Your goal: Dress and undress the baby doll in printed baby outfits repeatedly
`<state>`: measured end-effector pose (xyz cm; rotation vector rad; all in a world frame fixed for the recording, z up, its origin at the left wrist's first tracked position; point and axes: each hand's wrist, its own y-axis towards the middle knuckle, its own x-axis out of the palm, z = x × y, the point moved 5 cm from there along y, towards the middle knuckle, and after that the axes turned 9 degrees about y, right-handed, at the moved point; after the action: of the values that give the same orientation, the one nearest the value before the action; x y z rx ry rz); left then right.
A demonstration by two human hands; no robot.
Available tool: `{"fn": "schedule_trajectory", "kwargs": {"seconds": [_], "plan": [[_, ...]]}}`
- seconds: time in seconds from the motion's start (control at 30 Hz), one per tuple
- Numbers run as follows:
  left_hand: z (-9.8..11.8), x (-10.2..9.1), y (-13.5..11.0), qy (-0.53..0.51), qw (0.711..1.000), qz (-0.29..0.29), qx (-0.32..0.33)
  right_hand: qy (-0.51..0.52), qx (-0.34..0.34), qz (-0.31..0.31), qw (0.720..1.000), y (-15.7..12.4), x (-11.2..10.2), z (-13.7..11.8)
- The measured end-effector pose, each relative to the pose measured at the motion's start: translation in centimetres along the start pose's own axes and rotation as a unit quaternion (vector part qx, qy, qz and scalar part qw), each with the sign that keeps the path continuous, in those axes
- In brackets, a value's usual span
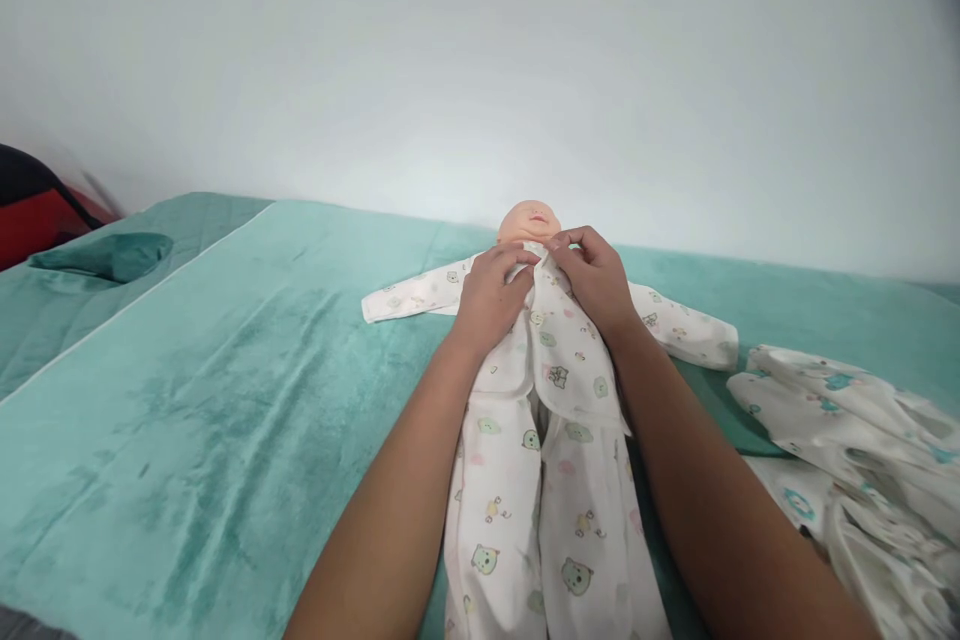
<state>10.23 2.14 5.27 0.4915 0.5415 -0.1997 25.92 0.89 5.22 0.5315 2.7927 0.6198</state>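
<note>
A baby doll (529, 220) lies on its back, its head toward the wall. It wears a white printed baby jacket (574, 370) over matching trousers (499, 510), and both sleeves stretch out sideways. At the neckline, my left hand (499, 285) pinches the jacket's left-side front edge with bent fingers. Opposite it, my right hand (592, 270) grips the other front edge near the collar between thumb and fingers. Lower down, the two front panels meet along the middle. My fingers partly hide the collar and whatever fastening is there.
A teal velvety cover (187, 400) spreads over the bed beneath the doll. Crumpled white printed baby clothes (862, 420) lie at the right. A white wall (375, 90) rises behind, and a red and black bag-like object (37, 210) sits at the far left.
</note>
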Motion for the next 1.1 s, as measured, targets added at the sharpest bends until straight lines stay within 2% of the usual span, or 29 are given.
{"fn": "schedule_trajectory", "kwargs": {"seconds": [0.1,0.23,0.37,0.57,0.7,0.77,0.83,0.97,1.03,1.1], "plan": [[0.2,-0.4,-0.4,-0.033,0.999,0.001,-0.014,-0.023,0.017,-0.027,0.999,-0.2,0.3,-0.5],[0.2,-0.6,-0.9,-0.049,0.999,-0.010,-0.021,-0.070,-0.006,-0.066,0.995,-0.7,0.6,-1.8],[0.1,-0.6,-1.1,-0.048,0.998,-0.023,-0.022,-0.062,0.000,-0.063,0.996,-1.0,0.6,-2.5],[0.2,-0.2,-0.9,-0.045,0.999,-0.017,0.000,-0.022,0.046,-0.062,0.997,-1.3,0.9,-2.5],[0.2,-0.7,-1.5,-0.080,0.997,-0.007,0.004,-0.025,0.030,-0.070,0.997,-1.4,0.8,-3.0],[0.3,-1.2,-2.1,-0.085,0.996,-0.038,0.012,-0.063,0.016,-0.098,0.993,-1.7,0.8,-3.5],[0.4,-1.6,-2.7,-0.068,0.993,-0.095,0.030,-0.099,0.014,-0.114,0.988,-2.1,0.8,-3.9],[0.5,-2.2,-3.6,-0.041,0.979,-0.188,0.066,-0.125,0.013,-0.108,0.986,-3.4,0.4,-4.9],[0.4,-2.4,-3.7,-0.040,0.974,-0.212,0.071,-0.138,0.014,-0.115,0.984,-4.1,0.5,-5.2],[0.4,-2.4,-3.6,-0.035,0.974,-0.212,0.074,-0.144,0.022,-0.112,0.983,-4.8,0.4,-5.4]]}}
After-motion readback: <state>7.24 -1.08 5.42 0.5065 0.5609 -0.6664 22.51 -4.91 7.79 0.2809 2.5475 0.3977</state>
